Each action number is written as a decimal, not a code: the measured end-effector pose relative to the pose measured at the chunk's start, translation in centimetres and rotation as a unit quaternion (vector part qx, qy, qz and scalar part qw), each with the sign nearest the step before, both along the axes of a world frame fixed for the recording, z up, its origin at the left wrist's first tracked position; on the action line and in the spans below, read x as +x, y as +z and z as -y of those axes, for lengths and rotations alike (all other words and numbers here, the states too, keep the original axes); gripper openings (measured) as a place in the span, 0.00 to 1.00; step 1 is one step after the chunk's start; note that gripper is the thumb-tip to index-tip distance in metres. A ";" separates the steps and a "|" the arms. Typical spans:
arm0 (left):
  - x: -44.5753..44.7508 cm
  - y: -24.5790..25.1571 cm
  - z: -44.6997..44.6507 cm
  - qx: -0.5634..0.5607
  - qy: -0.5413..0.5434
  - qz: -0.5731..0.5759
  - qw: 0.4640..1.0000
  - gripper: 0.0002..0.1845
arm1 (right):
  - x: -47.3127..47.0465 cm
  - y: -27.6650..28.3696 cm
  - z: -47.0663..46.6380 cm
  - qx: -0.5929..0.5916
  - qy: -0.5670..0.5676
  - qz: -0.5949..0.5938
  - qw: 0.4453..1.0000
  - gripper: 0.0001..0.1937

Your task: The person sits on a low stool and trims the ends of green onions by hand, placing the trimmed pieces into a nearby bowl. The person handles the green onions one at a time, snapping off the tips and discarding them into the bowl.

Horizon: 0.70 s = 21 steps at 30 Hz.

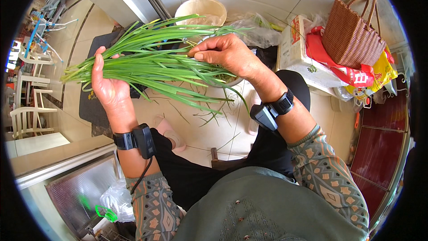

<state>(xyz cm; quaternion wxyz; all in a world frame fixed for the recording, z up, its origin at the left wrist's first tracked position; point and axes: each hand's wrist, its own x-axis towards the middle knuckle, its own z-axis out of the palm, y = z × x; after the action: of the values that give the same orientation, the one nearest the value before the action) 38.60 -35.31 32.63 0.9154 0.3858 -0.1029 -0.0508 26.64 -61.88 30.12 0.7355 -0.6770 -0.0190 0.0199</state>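
Note:
A large bunch of garlic chives (157,65) lies across my left hand (112,88), whose fingers and thumb curl around it near the pale stem ends. The long green leaves fan out to the right, some drooping at their tips. Over the middle of the bunch, my right hand (230,55) pinches thumb and forefinger together on what looks like a thin leaf end. Beneath that hand, partly hidden, is a bowl (236,83) with green trimmings inside. More leaf scraps (214,117) are scattered over the tiled floor between my feet.
Behind the chives stands a cream bucket (214,5) by the tiled wall, with clear plastic bags (259,31) beside it. To the right, a white foam box (291,50) carries a brown woven basket (354,33) and a red bag (334,63). White chairs (31,117) are at left.

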 end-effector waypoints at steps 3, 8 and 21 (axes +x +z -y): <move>0.0 -0.1 0.1 0.005 -0.001 -0.002 1.000 0.16 | 0.2 0.0 -0.7 0.016 0.002 -0.020 1.000 0.10; 0.1 -0.1 0.4 0.026 0.005 -0.007 1.000 0.18 | 0.2 0.1 -1.2 0.045 0.004 -0.041 0.998 0.09; 0.5 0.2 -0.2 -0.005 0.037 -0.023 0.999 0.16 | 1.4 -1.9 1.6 -0.144 -0.195 -0.015 0.970 0.09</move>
<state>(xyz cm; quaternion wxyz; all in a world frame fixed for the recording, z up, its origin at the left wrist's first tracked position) 39.06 -35.10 32.84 0.9207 0.3836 -0.0678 -0.0254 28.01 -63.50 28.18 0.6201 -0.7659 0.1280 -0.1113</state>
